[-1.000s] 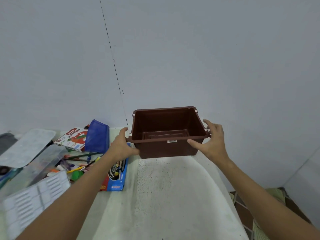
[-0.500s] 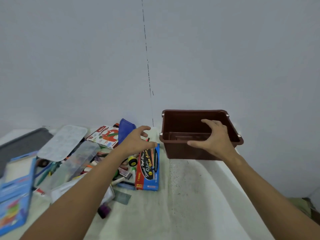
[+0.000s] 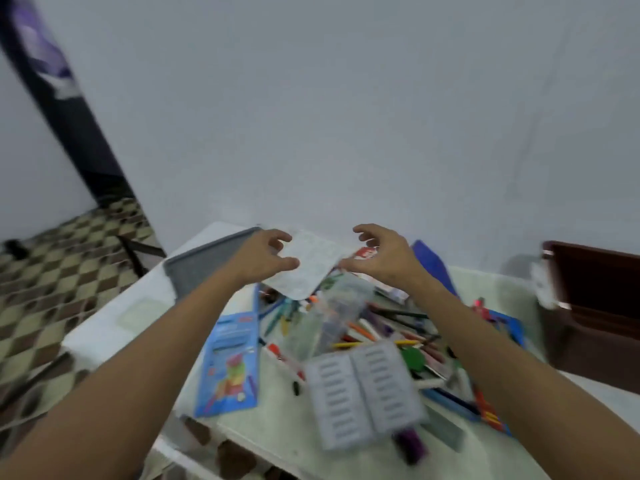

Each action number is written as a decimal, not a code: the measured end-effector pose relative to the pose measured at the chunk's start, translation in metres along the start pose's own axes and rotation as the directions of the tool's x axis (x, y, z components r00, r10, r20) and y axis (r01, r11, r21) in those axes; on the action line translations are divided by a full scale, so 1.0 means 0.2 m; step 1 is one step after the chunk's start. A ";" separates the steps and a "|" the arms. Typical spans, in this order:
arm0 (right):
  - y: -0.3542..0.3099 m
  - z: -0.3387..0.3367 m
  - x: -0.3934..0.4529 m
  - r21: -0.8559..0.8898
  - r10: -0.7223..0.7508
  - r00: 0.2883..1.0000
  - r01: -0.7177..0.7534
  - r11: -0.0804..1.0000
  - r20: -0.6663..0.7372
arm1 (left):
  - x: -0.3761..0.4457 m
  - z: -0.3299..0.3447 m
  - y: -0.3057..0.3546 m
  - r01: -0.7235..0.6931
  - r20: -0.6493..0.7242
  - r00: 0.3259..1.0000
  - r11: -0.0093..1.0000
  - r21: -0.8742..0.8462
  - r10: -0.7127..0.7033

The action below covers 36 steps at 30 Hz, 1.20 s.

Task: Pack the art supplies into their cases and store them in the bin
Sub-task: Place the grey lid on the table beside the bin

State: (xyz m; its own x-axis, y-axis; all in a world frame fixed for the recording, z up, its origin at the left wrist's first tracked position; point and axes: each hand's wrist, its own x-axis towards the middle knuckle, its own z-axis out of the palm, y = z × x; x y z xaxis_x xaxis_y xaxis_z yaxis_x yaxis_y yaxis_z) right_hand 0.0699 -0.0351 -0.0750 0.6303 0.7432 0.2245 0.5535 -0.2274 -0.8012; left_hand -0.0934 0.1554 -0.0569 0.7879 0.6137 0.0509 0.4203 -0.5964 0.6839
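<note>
A white paint palette (image 3: 308, 268) lies at the far side of a heap of pens, pencils and markers (image 3: 394, 332) on the white table (image 3: 114, 327). My left hand (image 3: 261, 259) is at the palette's left edge and my right hand (image 3: 382, 259) at its right edge, both with fingers spread and curved; blur hides whether they touch it. A clear plastic case (image 3: 332, 313) and an open grey ridged case (image 3: 363, 388) sit in the heap. The brown bin (image 3: 595, 306) stands empty-looking at the far right.
A grey tray (image 3: 204, 265) lies at the table's back left, a blue colour box (image 3: 232, 362) at the left of the heap, a blue pouch (image 3: 433, 261) behind my right hand. The table's left edge drops to a chequered floor (image 3: 52, 278).
My view has swung left from the bin to the heap. Both hands have left the bin and moved over to the white palette.
</note>
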 end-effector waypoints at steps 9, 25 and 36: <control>-0.28 0.84 0.70 -0.018 -0.037 0.974 0.042 0.999 0.225 | 0.24 -0.67 -0.84 0.333 -0.158 0.934 0.941 0.067 -0.319; 0.05 1.25 1.15 -0.373 0.270 0.895 -0.130 0.919 0.354 | 0.48 -0.49 -1.40 0.661 -0.013 0.750 0.750 -0.022 -0.661; 0.10 1.21 1.15 -0.328 0.342 0.915 -0.263 0.908 0.213 | 0.51 -0.48 -1.40 0.583 -0.020 0.747 0.669 -0.461 -0.665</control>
State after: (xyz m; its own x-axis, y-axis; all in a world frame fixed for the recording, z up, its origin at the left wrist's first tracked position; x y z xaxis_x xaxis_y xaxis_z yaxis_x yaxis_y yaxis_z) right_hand 0.0934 0.2842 -0.1731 0.6502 0.7365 -0.1863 0.5153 -0.6078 -0.6042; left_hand -0.1729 0.4343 -0.1734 0.3002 0.8651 -0.4019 0.5329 0.1973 0.8229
